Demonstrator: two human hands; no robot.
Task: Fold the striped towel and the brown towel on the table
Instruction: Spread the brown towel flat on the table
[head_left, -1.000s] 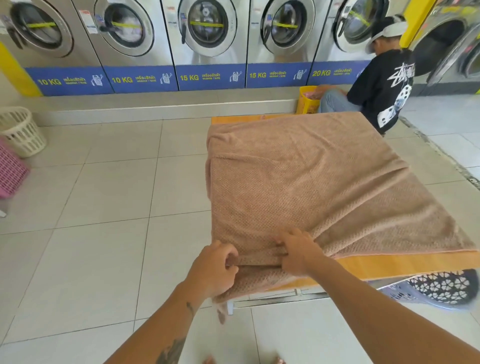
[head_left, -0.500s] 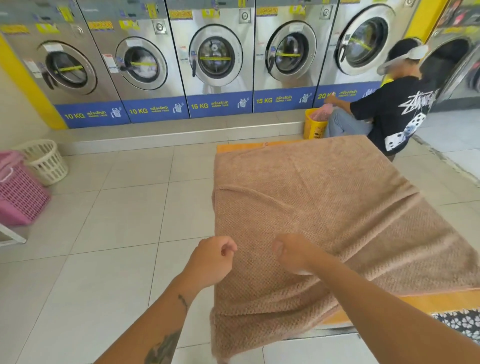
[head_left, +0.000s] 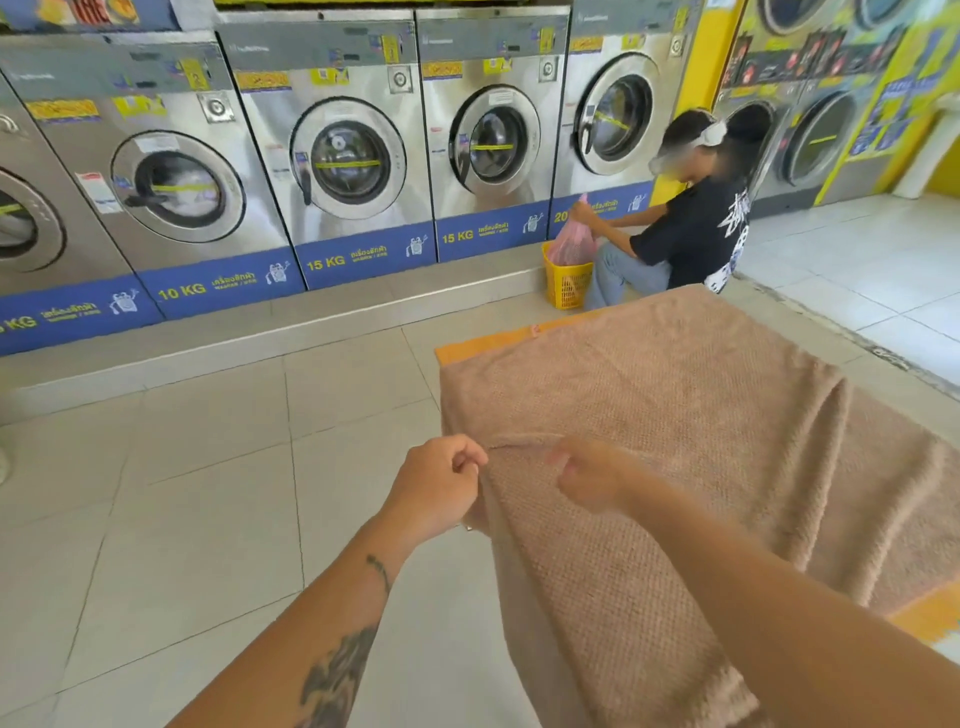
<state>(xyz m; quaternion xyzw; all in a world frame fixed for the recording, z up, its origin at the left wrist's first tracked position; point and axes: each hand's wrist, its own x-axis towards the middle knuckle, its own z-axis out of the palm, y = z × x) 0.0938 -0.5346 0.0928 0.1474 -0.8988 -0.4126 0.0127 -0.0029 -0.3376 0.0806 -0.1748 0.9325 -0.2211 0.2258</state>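
The brown towel (head_left: 675, 415) lies spread over the table (head_left: 483, 343), covering nearly all of it; only an orange strip of the tabletop shows at the far left edge and at the near right corner. Its near end hangs off the table's front edge toward the person. The left hand (head_left: 436, 488) is pinched tight on the towel's edge at the table's near left corner. The right hand (head_left: 587, 473), just beside it over the towel, looks closed on the same raised edge, though blur makes that grip hard to confirm. To fold well, I judge the two hands should spread apart along this edge, pull it taut, then carry it evenly to the far edge, corners matched. No striped towel is visible.
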